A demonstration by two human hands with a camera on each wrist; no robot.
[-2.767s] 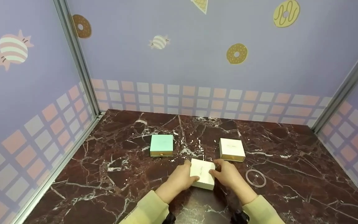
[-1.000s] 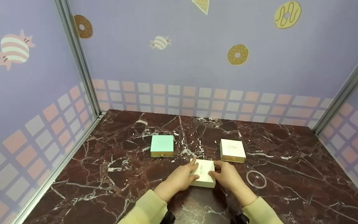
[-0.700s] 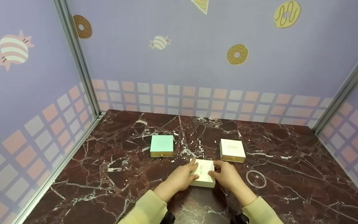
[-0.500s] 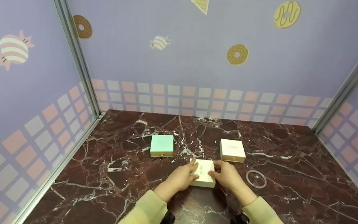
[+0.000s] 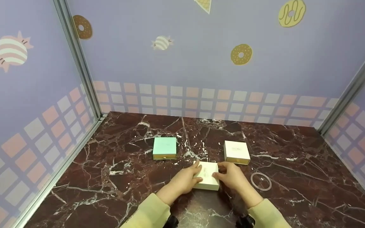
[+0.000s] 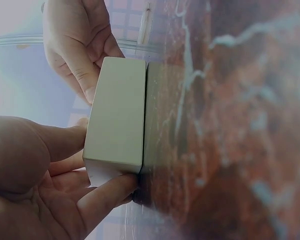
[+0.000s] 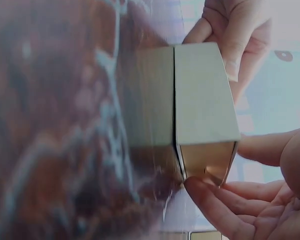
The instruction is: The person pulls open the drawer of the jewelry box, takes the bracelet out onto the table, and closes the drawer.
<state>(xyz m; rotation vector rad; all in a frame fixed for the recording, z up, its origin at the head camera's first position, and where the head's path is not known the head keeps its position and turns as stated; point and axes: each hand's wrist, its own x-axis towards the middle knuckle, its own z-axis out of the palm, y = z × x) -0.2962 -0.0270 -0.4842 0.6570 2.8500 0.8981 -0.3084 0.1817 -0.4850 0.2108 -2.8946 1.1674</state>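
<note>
Cream box (image 5: pixel 208 177) sits on the dark red marbled table (image 5: pixel 106 196), lower middle of the frame, a touch right of centre. Your left hand (image 5: pixel 184 180) pinches its left side, thumb on the top. Your right hand (image 5: pixel 232 176) pinches the right side, thumb likewise on top. Right wrist view: gold face (image 7: pixel 205 161) on the box, your fingers touching it. Teal box (image 5: pixel 165 145) farther back, left of centre; white box (image 5: pixel 236 149) just beyond your right hand. Pale ring (image 5: pixel 265 189) lies near your right wrist, lower right.
</note>
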